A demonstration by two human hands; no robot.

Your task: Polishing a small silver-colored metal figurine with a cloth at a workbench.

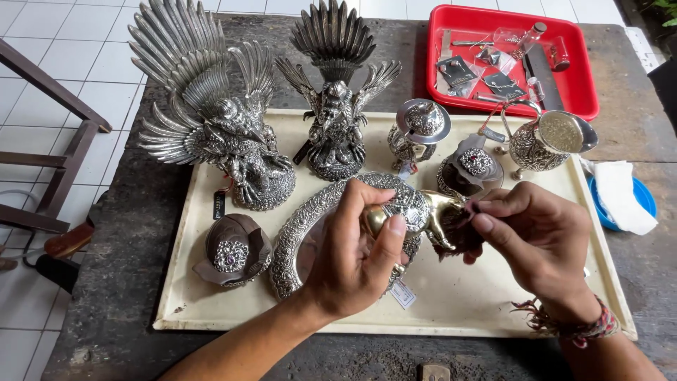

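Hands grasping | left hand (356, 257): embossed gilt-silver figurine (412, 212) | right hand (539, 236): dark tuft (462, 229) | cream tray (451, 296)

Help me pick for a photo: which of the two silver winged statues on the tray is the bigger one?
The winged statue at the tray's back left corner is bigger. Its feathers spread wider and taller than those of the slimmer winged statue standing to its right, nearer the red tray.

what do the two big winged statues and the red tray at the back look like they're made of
The two winged statues look like cast or worked metal, probably silver or silver-plated: grey shine, dark tarnish in the fine feather grooves. The red tray looks like moulded plastic: even glossy colour, rounded rim. The small figure between the left hand and right hand shows a brassy gold sheen, so likely a different metal.
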